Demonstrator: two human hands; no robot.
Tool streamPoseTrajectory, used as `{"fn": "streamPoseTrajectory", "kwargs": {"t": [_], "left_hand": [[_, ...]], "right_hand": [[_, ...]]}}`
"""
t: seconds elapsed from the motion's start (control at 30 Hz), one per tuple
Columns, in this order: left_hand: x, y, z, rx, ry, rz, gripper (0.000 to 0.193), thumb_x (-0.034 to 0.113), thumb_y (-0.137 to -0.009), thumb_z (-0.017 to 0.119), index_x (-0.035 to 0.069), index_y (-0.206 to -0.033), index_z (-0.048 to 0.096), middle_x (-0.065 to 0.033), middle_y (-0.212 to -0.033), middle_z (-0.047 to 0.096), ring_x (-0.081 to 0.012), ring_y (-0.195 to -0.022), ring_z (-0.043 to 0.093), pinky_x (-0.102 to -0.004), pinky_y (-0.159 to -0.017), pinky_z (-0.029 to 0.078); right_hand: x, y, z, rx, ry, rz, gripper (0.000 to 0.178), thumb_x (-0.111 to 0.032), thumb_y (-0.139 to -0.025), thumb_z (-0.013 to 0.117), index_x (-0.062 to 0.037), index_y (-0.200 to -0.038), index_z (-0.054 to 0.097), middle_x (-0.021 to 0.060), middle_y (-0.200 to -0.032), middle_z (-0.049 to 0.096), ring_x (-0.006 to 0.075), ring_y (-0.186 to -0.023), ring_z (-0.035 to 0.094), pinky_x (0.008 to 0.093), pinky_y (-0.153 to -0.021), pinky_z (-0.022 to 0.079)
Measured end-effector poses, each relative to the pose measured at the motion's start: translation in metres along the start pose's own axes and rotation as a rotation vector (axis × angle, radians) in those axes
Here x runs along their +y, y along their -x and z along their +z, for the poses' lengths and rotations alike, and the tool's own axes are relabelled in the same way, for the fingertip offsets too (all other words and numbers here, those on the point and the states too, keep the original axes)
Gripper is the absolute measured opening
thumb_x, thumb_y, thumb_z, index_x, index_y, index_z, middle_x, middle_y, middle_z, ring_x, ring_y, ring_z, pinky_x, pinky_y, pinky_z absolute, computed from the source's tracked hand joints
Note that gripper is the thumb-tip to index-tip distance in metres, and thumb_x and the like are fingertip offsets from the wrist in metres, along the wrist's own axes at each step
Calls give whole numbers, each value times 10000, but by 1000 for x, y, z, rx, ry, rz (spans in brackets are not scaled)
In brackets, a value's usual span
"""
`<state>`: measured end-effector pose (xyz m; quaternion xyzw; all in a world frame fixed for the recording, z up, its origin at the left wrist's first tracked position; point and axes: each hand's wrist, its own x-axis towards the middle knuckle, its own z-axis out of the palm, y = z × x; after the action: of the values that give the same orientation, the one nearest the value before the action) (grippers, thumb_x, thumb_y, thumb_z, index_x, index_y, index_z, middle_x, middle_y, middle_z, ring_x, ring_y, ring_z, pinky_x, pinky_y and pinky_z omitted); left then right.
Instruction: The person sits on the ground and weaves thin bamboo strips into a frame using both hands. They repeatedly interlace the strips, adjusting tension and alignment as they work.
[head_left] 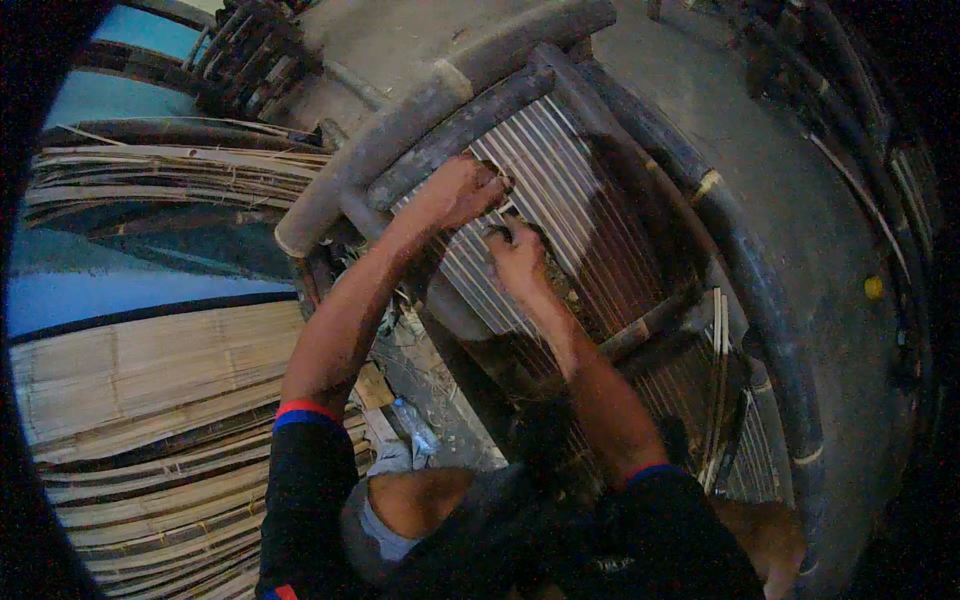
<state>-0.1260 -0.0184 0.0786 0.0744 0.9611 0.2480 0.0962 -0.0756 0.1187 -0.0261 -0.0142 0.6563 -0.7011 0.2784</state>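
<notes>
Head view: pale strips (545,160) run side by side across a bamboo frame (375,152), set in front of the person on the gray floor (840,200). L hand (465,190) is at the upper L part of the strips, fingers curled; R hand (518,258) is just below & to the R, fingers bent too. Hands are near each other w/ a small gap btwn; can't tell if either is clamped on a strip, fingertips too dark. A few loose slats (718,345) lean near the frame's lower R side. Far L: a bundle (190,170) of thin split pcs, w/ stacked mats (160,370) below it. Clear plastic bottle (415,430) lies btwn mats & frame.
</notes>
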Motion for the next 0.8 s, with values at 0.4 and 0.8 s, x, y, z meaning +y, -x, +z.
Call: {"fn": "streamPoseTrajectory", "kwargs": {"t": [0.4,0.8], "left_hand": [[7,2,12,180,-622,118,728,552,-1006,325,13,-779,757,-163,-905,715,-319,-1124,596,-625,-1177,53],[1,-6,20,-117,-503,-27,820,659,-985,242,59,-831,779,-187,-925,711,-359,-1179,597,-728,-1076,-170]], "right_hand": [[-18,-41,30,42,-1010,314,433,-507,-1014,451,-134,-1185,588,35,-1038,653,174,-865,605,328,-663,493],[-13,-42,16,-94,-1142,325,239,-379,-1017,486,-177,-958,599,-43,-791,577,98,-674,543,277,-576,439]]}}
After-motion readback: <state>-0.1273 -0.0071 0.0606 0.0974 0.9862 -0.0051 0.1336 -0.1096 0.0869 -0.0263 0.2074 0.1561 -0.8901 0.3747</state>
